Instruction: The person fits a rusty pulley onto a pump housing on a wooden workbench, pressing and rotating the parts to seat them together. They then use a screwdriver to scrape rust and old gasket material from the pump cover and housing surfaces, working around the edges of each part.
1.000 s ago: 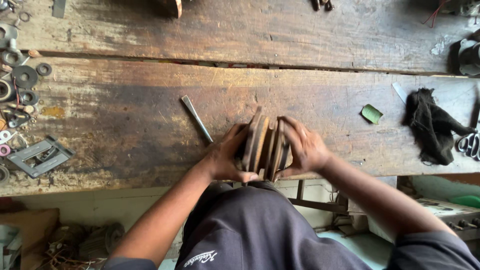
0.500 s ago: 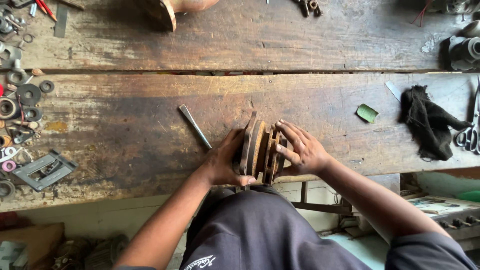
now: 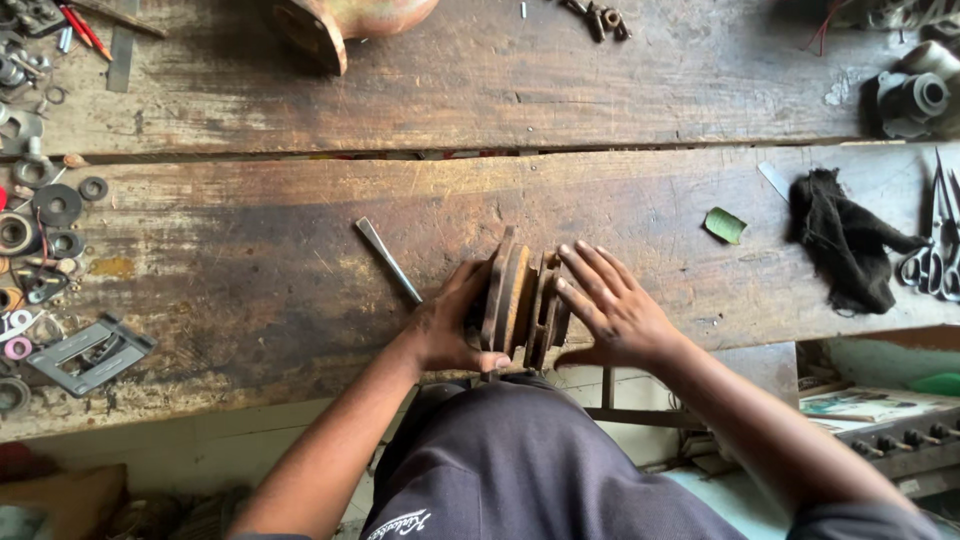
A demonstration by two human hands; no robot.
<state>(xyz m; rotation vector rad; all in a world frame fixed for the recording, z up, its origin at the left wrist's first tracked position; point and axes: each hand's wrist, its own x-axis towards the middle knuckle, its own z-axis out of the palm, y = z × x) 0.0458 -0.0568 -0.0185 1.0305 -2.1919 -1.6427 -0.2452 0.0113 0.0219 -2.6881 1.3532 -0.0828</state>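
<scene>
At near edge of worn wooden table (image 3: 250, 290), rusty stack of discs (image 3: 520, 300) stands on edge, upright, between both hands. Left hand (image 3: 450, 325) grasps stack from left side, fingers wrapped round outer disc. Right hand (image 3: 610, 310) released, fingers spread flat, palm pressing against right face of stack. Thin metal rod (image 3: 390, 260) lies just left of stack. Black rag (image 3: 845, 240) and scissors (image 3: 935, 255) well apart at right; washers and rings (image 3: 45, 215) scattered far left.

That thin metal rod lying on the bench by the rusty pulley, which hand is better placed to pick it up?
Left, probably. The thin metal rod lies just beyond the left hand, which grips the rusty grooved pulley. The right hand rests on the pulley's far side.
</scene>
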